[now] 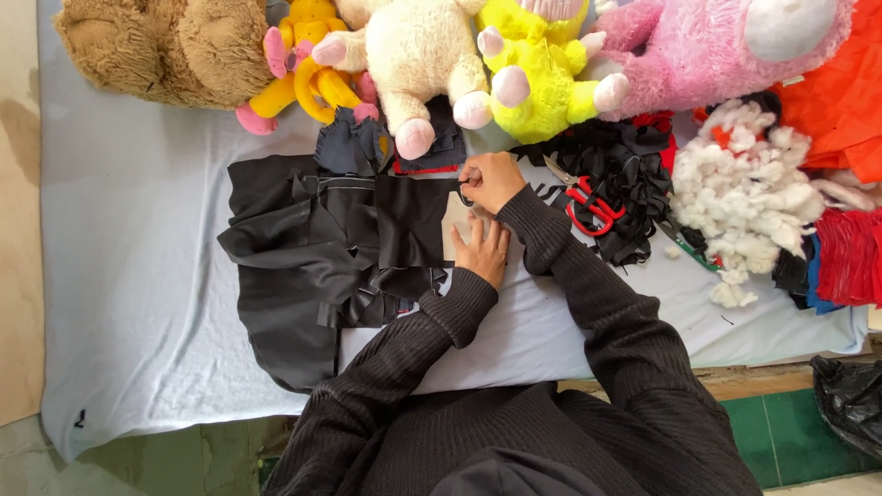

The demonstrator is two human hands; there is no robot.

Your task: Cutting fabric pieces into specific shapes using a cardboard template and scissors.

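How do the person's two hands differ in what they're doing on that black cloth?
The right hand is curled, fingertips pinched at the edge of the black fabric; the left hand lies flat, fingers spread, pressing a tan card piece. The right hand sits farther from the body, the left nearer. Both wear dark ribbed sleeves.

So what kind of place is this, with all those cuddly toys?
Probably a small home workshop where soft toys get sewn. Finished plush toys sit in a row, a pile of white stuffing lies near red-handled scissors, and the hands press black fabric flat on a pale sheet.
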